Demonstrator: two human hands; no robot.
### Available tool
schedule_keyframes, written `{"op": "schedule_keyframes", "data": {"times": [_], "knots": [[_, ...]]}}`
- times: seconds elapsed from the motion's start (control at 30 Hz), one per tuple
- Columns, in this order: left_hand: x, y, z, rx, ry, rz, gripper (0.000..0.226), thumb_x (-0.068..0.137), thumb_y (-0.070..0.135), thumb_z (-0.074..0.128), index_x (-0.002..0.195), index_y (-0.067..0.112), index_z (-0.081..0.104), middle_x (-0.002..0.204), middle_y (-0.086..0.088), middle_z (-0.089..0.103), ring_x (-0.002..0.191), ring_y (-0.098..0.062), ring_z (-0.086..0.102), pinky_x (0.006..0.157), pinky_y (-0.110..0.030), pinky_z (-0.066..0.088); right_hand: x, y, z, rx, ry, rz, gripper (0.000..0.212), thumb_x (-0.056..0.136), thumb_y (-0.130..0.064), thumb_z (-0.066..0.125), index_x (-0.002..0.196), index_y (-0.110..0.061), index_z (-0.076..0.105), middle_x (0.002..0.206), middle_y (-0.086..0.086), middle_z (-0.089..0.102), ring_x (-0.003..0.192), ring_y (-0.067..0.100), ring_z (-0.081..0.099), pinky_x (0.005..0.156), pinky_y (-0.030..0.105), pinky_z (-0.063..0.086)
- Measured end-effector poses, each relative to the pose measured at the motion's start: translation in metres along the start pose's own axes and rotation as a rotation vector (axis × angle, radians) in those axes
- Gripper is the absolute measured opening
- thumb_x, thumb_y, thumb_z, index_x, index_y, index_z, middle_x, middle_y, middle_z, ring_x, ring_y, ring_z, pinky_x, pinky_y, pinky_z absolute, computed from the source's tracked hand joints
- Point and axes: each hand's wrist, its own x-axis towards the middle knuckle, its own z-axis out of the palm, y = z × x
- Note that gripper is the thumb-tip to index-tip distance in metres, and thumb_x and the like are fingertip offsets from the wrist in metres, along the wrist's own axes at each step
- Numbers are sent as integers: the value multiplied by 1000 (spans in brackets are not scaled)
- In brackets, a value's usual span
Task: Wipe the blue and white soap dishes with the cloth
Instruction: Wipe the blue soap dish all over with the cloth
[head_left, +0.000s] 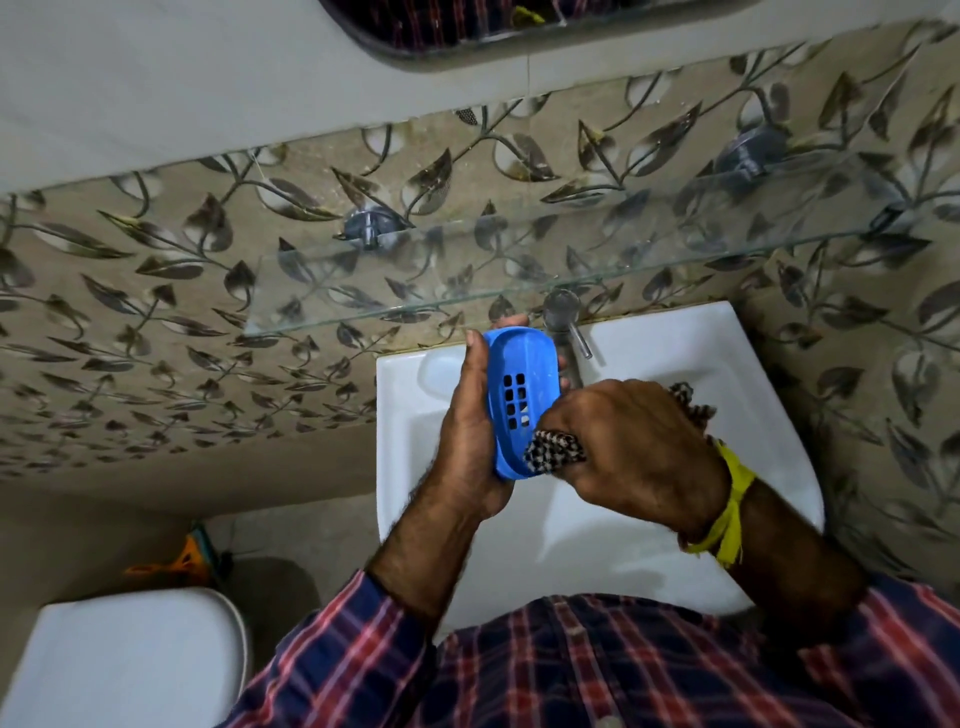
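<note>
A navy, red and white plaid shirt (623, 670), sleeves rolled back; yellow thread band (730, 506) round the right wrist.

My bathroom at home.
White sink (769, 364) under my fingers, tap (563, 322) beyond them, toilet (130, 660) lower left.

A white sink (769, 338) was fixed against a wall tiled with a leaf pattern (156, 291). Above the sink, a glass shelf (519, 260) was mounted, and higher still a mirror (467, 31). Left of the sink, a white toilet lid (130, 665) was seen.
</note>
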Motion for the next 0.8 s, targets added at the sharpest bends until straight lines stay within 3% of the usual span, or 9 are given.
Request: {"op": "schedule_keyframes", "data": {"times": [0.13, 0.2, 0.3, 0.47, 0.67, 0.8], "knots": [[0, 4, 2, 39, -10, -41, 59, 81, 70, 52, 122, 32, 71, 121, -21, 65, 105, -34, 63, 99, -50, 49, 7, -6, -8, -196, -13, -183, 18, 65, -12, 68, 78, -23, 71, 71, -1, 70, 62, 27, 65, 52, 28, 46], [0, 4, 1, 20, -9, -55, 61, 80, 71, 52, 124, 31, 70, 118, -19, 67, 106, -35, 62, 99, -50, 50, 8, -9, -10, -236, -12, -213, 19, 61, -8, 71, 74, -21, 71, 66, 0, 69, 57, 29, 64, 48, 29, 45], [0, 6, 0, 10, -12, -63, 70, 80, 73, 49, 133, 29, 63, 114, -16, 67, 95, -29, 64, 86, -42, 54, 10, -12, -8, -248, 18, -115, 14, 71, -14, 65, 83, -20, 69, 78, 2, 71, 70, 32, 67, 56, 32, 45], [-4, 5, -1, -18, -9, -88, 80, 77, 71, 51, 140, 23, 58, 121, -21, 61, 100, -30, 63, 89, -42, 55, 3, -15, 1, -193, -13, -108, 16, 80, -19, 59, 93, -23, 68, 87, 2, 71, 79, 28, 68, 65, 32, 48], [-3, 6, 0, -35, -26, -50, 70, 90, 70, 42, 142, 25, 56, 124, -17, 59, 102, -29, 62, 87, -43, 53, 11, -11, -6, -25, 268, -37, 14, 58, -14, 72, 69, -18, 64, 65, 1, 65, 59, 28, 61, 51, 24, 35], [-6, 2, -2, -55, -1, -30, 59, 97, 67, 39, 133, 26, 62, 104, -8, 73, 89, -23, 71, 75, -39, 59, 8, -12, 9, 108, 376, 141, 14, 61, -16, 73, 69, -16, 61, 66, 0, 63, 60, 27, 59, 50, 24, 40]]}}
